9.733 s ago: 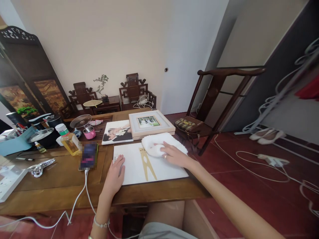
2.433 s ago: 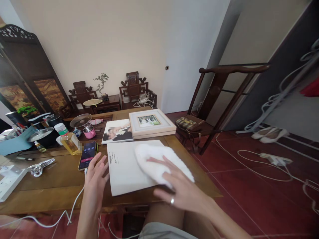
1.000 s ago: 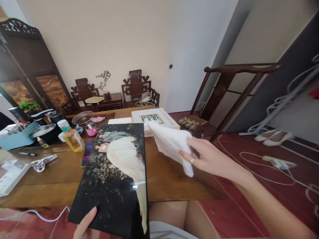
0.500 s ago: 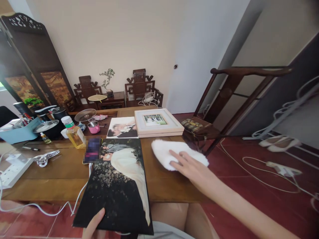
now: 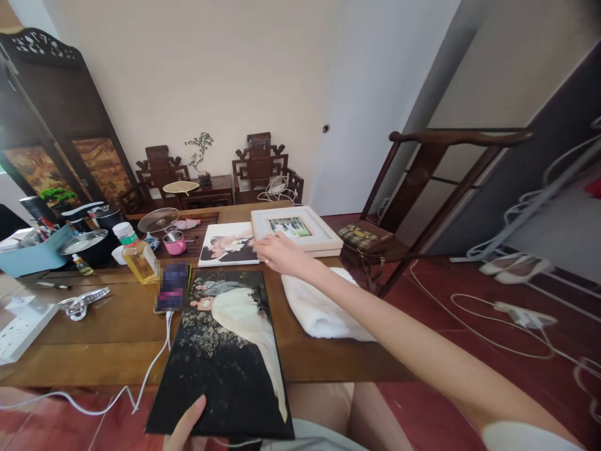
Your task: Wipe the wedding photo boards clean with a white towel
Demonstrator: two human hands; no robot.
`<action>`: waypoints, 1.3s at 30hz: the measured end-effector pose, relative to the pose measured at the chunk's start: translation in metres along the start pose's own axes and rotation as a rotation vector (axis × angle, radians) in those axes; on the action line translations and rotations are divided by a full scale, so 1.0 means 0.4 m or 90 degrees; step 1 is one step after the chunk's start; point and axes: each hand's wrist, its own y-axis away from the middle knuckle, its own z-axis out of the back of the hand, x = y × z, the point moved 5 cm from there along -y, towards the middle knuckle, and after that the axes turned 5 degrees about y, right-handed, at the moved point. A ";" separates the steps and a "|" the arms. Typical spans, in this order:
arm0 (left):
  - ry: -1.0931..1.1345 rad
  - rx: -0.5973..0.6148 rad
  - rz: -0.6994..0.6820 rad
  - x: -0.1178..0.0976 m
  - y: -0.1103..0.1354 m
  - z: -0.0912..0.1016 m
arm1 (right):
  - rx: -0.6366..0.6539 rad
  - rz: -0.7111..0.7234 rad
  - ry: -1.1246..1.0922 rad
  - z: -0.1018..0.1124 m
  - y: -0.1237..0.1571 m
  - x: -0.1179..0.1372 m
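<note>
My left hand [image 5: 188, 423] grips the lower edge of a dark photo panel [image 5: 211, 382], thumb on its face, other fingers hidden beneath. The panel shows a couple, one in a long white gown, and tilts over the table's front edge. My right hand [image 5: 279, 254] is open, fingers loosely bent, at the right edge of a smaller photo panel [image 5: 230, 250]; whether it touches is unclear. Just beyond it lies a pale picture frame [image 5: 323, 232], seemingly stacked on another. A folded white towel [image 5: 319, 310] lies on the table under my right forearm.
The wooden table [image 5: 107, 338] also bears a phone [image 5: 173, 288] with a white cable, an oil-coloured bottle [image 5: 138, 257], a pink cup [image 5: 175, 243], a silver clamp-like tool [image 5: 82, 304] and a power strip [image 5: 23, 329]. A wooden chair [image 5: 422, 163] stands right.
My right hand has let go of the white towel and moved left and away from me to the smaller photo panel. My left hand still holds the dark panel.
</note>
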 end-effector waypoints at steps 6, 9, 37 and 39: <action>-0.017 -0.024 0.011 -0.013 0.036 -0.063 | 0.074 0.031 0.085 -0.149 -0.184 -0.003; -0.030 -0.031 0.007 -0.029 0.043 -0.081 | 0.090 0.039 0.114 -0.201 -0.211 0.000; 0.070 0.154 -0.092 -0.023 -0.113 -0.294 | -0.100 0.079 0.150 -0.092 -0.250 -0.019; 0.066 0.166 -0.111 -0.019 -0.139 -0.305 | -0.109 0.079 0.151 -0.088 -0.239 -0.013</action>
